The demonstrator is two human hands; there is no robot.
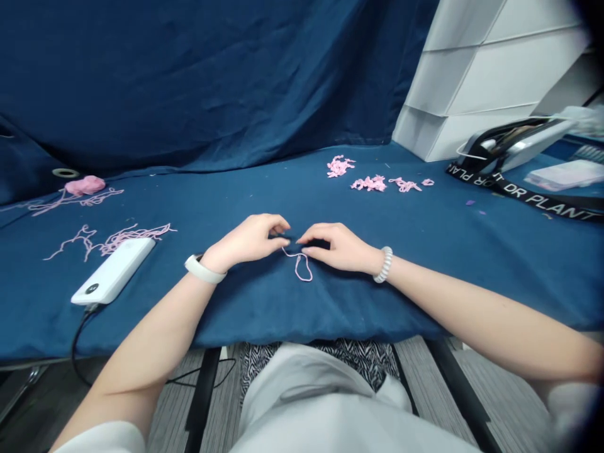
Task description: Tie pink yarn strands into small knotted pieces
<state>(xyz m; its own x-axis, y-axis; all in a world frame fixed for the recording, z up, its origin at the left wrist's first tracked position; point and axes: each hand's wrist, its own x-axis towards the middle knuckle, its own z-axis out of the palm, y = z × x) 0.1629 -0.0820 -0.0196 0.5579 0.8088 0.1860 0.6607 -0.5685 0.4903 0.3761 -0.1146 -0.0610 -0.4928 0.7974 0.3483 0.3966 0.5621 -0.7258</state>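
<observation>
A short strand of pink yarn lies between my hands, its lower part hanging in a small loop over the blue cloth. My left hand, with a white band at the wrist, is curled, and the yarn comes out beneath its thumb. Facing it, my right hand wears a coiled bracelet. Its thumb and forefinger close on the other side of the strand, just above the loop. Only a small gap separates the fingertips of the two hands. The exact grip on the thin yarn is partly hidden.
Small pink yarn pieces lie in clusters at the back. On the left are a pink yarn ball, loose cut strands and a white power bank with a black cable. White boxes and a lettered black strap are on the right.
</observation>
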